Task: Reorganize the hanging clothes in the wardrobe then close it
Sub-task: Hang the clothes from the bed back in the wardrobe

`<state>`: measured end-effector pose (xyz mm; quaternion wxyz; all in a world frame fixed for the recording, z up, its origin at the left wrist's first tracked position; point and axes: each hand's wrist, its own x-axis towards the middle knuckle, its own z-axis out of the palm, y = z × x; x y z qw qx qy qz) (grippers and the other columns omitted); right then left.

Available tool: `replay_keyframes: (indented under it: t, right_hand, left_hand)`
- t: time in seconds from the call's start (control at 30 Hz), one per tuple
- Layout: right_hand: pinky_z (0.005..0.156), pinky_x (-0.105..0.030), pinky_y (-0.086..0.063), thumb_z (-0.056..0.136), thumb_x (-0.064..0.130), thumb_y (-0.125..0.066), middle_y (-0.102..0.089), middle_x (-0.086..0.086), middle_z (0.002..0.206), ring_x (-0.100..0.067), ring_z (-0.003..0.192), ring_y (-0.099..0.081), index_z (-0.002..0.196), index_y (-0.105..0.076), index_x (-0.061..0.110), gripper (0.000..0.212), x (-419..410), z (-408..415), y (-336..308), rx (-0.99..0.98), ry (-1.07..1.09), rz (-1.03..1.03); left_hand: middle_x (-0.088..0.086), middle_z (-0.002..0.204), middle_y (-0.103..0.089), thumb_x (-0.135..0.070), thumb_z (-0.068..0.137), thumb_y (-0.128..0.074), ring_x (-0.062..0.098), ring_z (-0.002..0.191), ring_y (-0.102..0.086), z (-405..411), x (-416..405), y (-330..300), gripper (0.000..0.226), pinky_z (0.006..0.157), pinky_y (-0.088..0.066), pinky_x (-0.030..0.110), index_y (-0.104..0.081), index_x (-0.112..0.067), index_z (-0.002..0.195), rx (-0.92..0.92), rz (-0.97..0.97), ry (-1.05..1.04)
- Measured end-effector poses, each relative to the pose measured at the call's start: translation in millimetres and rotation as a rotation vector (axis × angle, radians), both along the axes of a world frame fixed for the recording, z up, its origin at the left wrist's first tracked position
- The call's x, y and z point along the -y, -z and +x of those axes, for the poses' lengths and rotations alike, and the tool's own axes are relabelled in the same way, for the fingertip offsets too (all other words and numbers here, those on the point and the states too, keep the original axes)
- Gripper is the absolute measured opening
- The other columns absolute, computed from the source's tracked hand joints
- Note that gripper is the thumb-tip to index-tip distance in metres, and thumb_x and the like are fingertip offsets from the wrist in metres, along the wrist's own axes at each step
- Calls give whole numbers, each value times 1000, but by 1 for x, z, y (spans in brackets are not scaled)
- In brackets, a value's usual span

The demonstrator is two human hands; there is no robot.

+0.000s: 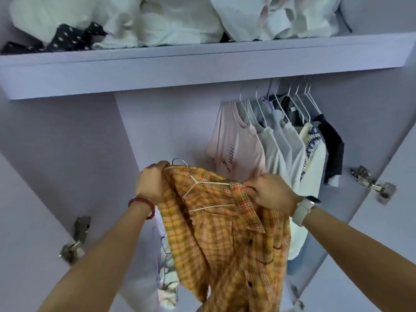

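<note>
wardrobe shelf (202, 64) spans upper part of frame, pale lilac. on it: heap of crumpled white fabric (157, 21) from upper left to upper right; dark white-dotted cloth (67, 38) at upper left, touching the white heap.

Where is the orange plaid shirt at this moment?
In the head view it is low and centre, off the rail: the orange plaid shirt sits on a white hanger, held by the left hand and right hand, left of the hanging pink T-shirt.
</note>
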<state>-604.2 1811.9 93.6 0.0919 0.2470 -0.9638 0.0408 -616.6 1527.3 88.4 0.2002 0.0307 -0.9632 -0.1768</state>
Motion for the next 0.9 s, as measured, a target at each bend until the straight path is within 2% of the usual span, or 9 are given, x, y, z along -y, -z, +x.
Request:
replay_keyframes:
  t: [0.17,0.27,0.33,0.5,0.6,0.67,0.73,0.8,0.9]
  right_hand:
    - [73,-32,-45,96,41,-37,-68,-8,99,-29,94,-62,109,-58,20,33,7,-21,20,-71,167,-221]
    - [74,-31,-45,95,39,-41,-69,-6,97,-27,91,-63,107,-61,19,32,5,-25,26,-89,94,-291]
    - [70,-29,-43,94,35,-45,-70,-7,88,-27,83,-64,99,-65,14,29,-1,-27,26,-79,23,-340]
    - [76,-31,-45,95,38,-43,-69,-2,94,-22,92,-62,100,-64,21,27,-14,-32,21,50,-24,-127]
    - [76,-30,-45,97,39,-37,-68,-1,98,-22,95,-62,106,-61,23,30,-11,-33,26,-30,57,-103]
    - [73,-31,-44,96,38,-37,-69,-2,96,-24,93,-62,105,-61,21,30,-14,-35,29,-57,121,-174]
    - [72,-33,-45,95,36,-44,-70,-5,92,-28,88,-62,101,-64,19,27,-17,-36,33,-69,158,-330]
    - [68,-34,-45,92,31,-51,-68,-5,79,-29,79,-62,90,-66,16,22,-18,-35,35,-56,162,-470]
    - [57,-29,-35,91,23,-56,-43,8,48,-9,49,-47,62,-52,24,29,-13,-32,36,14,131,-661]
  left_hand:
    - [16,102,-63,-5,91,-46,37,92,-60,-10,-1,31,27,75,-49,42,-57,-10,116,-32,64,90]
    - [9,102,-64,-33,93,-51,33,91,-61,-8,-2,48,32,75,-50,40,-54,-12,117,34,42,116]
    - [9,100,-64,-36,92,-53,32,89,-61,-13,7,50,32,73,-49,37,-53,-12,113,120,-49,36]
    - [14,94,-65,-15,94,-43,35,85,-59,-33,22,35,20,62,-40,32,-50,-11,112,210,-241,-92]
    - [17,90,-62,-17,95,-44,32,74,-55,-40,13,29,19,61,-42,34,-44,-8,111,244,-137,-3]
    - [11,87,-60,-31,95,-48,30,72,-52,-38,6,27,28,61,-42,34,-42,-9,111,238,-47,93]
    - [6,94,-58,-44,91,-47,31,84,-57,-32,1,28,44,65,-40,32,-42,-11,119,212,-38,171]
    - [8,120,-56,-51,89,-38,33,99,-58,-24,-5,35,57,76,-45,36,-37,-16,134,156,-46,209]
    - [8,143,-39,-56,89,-34,34,108,-56,-14,-19,52,65,84,-47,41,-24,-23,145,230,-143,334]
